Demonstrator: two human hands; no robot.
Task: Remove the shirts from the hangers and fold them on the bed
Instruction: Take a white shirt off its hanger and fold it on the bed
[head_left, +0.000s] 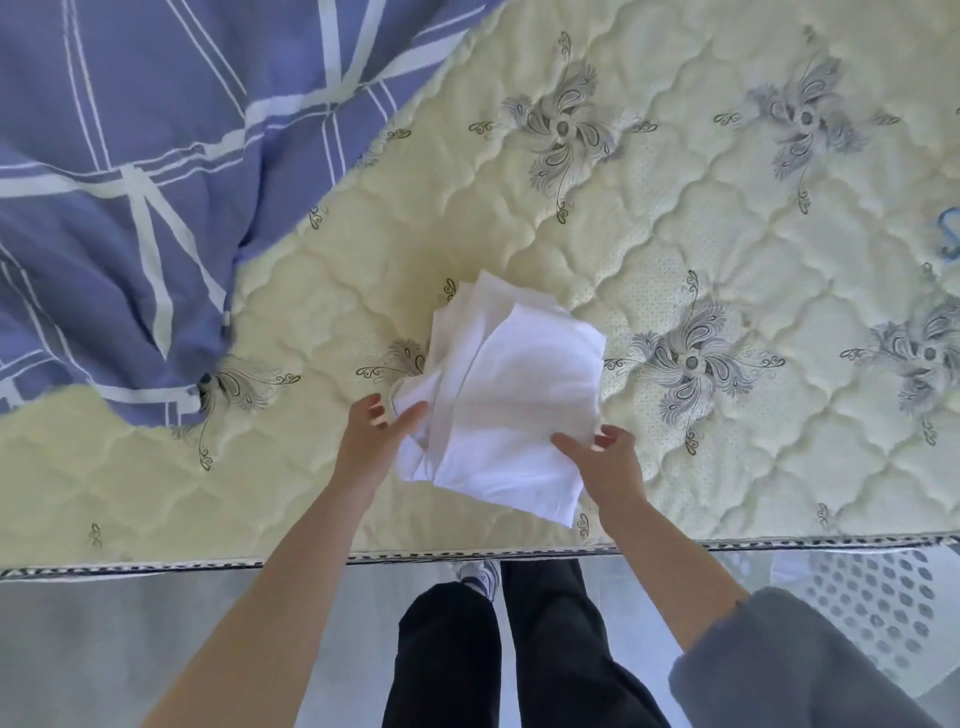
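Person seen from above. Left forearm, entering from 7 o'clock, is bare to the frame edge. Right forearm, entering from 5 o'clock, is bare below a loose grey-blue sleeve pushed up near the elbow. At 6 o'clock: black trousers and a white shoe with grey trim.
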